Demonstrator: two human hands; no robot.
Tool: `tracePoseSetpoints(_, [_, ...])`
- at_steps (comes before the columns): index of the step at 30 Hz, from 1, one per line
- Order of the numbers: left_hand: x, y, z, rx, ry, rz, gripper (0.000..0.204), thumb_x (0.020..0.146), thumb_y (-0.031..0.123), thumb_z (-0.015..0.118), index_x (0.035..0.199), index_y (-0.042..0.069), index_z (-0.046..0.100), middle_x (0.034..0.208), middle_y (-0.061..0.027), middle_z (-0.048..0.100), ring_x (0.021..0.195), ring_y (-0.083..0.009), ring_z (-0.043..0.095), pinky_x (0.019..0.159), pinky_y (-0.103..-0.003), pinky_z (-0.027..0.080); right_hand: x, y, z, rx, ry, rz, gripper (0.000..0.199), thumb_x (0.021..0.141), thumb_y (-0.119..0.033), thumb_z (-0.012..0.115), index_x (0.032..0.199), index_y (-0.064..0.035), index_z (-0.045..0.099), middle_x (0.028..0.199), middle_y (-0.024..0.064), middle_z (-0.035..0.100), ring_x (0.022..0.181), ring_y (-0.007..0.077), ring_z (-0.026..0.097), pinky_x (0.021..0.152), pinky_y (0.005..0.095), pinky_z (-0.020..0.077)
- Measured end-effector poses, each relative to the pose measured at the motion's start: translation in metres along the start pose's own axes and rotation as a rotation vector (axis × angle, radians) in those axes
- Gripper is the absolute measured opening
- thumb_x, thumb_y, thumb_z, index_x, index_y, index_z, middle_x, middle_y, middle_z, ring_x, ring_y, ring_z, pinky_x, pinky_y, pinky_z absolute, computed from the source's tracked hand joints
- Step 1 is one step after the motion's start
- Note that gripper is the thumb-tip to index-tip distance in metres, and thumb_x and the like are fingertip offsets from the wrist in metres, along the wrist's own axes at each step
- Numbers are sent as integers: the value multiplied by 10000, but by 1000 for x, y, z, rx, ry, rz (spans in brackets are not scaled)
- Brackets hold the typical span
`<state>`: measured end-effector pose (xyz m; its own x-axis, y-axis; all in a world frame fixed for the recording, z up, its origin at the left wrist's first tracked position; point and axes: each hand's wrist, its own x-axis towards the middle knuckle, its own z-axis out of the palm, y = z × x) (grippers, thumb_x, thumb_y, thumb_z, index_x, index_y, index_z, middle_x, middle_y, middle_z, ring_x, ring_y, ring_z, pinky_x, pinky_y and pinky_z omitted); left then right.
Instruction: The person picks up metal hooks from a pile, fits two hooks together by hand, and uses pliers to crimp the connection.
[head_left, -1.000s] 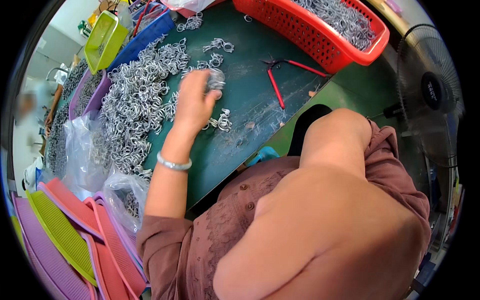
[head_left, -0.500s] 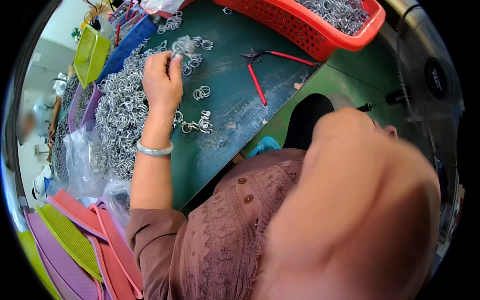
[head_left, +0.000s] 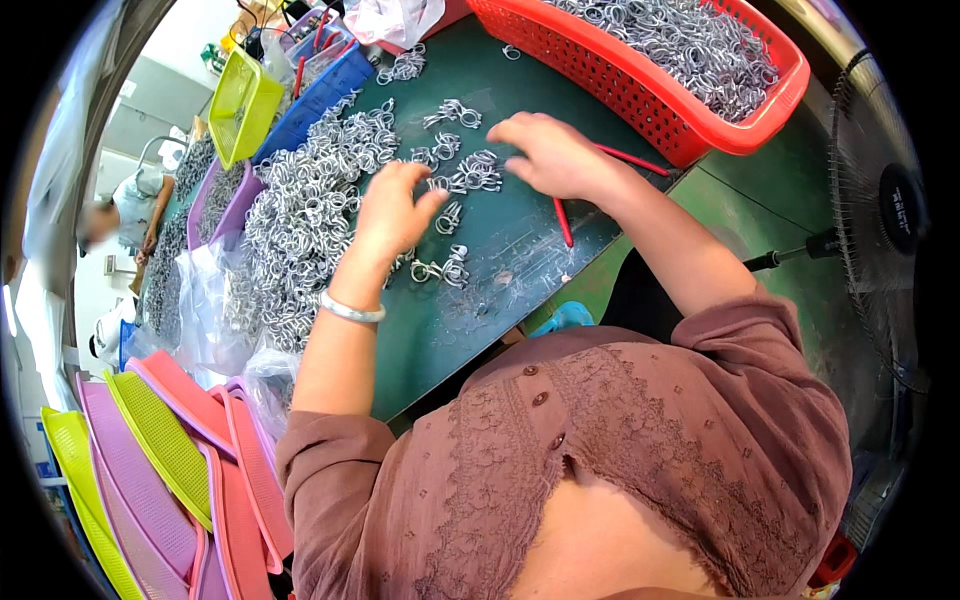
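Note:
My left hand [head_left: 392, 212] hovers over small clusters of silver metal rings [head_left: 452, 178] on the dark green table [head_left: 470, 310], fingers bent and slightly apart; whether it pinches a ring I cannot tell. A silver bangle [head_left: 350, 308] circles that wrist. My right hand [head_left: 553, 155] reaches over the same clusters, fingers spread and touching the rings near a ring cluster [head_left: 478, 172]. A big heap of the same rings [head_left: 305, 215] lies left of my left hand. Red-handled pliers [head_left: 563, 222] lie under my right wrist.
A red basket [head_left: 650, 90] full of rings stands at the back right. Blue, yellow-green and purple trays [head_left: 245, 110] line the back left; stacked pink, purple and green trays [head_left: 160, 470] sit at the lower left. A fan [head_left: 885, 210] stands right. Another person [head_left: 125, 215] works far left.
My right hand has come into view and reached to the ring clusters. My left hand moved from the back of the table toward the nearer clusters. The view has tilted so more table shows.

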<state>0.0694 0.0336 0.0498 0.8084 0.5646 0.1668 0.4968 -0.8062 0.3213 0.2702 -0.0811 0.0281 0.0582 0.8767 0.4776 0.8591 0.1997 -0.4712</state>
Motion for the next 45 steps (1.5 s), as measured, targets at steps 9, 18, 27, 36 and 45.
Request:
tracePoseSetpoints(9, [-3, -2, 12, -159, 2, -173, 147, 723, 112, 609, 847, 49, 559, 728, -118, 610, 704, -277, 591, 642, -378, 460, 18, -18, 23, -176, -325, 62, 183, 744, -175, 602, 860, -46, 545, 804, 130, 596, 817, 316, 582, 695, 418, 461])
tracePoseSetpoints(18, [-1, 2, -21, -182, 331, -156, 206, 790, 190, 548, 932, 44, 573, 744, -142, 614, 703, -315, 580, 643, -397, 447, 32, -27, 3, -163, 156, -58, 108, 739, -81, 543, 834, -48, 504, 858, 130, 539, 849, 301, 541, 673, 416, 449])
tracePoseSetpoints(27, [-65, -29, -4, -186, 369, -212, 161, 762, 141, 585, 868, 20, 597, 787, -123, 596, 728, -259, 565, 672, -354, 437, 37, -6, 10, -178, 55, -147, 78, 767, -80, 514, 818, -42, 470, 776, 131, 527, 760, 314, 546, 658, 413, 445])
tracePoseSetpoints(36, [-89, -31, 3, -286, 471, -219, 132, 765, 104, 581, 853, 8, 604, 801, -111, 603, 715, -232, 570, 666, -313, 454, 21, -3, 14, -269, -223, -63, 71, 741, -81, 553, 789, -53, 509, 770, 113, 545, 756, 317, 550, 630, 409, 445])
tracePoseSetpoints(45, [-98, -40, 11, -270, 533, -173, 119, 777, 84, 587, 861, 3, 614, 815, -98, 620, 725, -168, 581, 683, -266, 457, 31, -26, 3, -110, 319, -139, 115, 734, -101, 578, 754, -34, 486, 753, 120, 528, 748, 317, 533, 656, 395, 438])
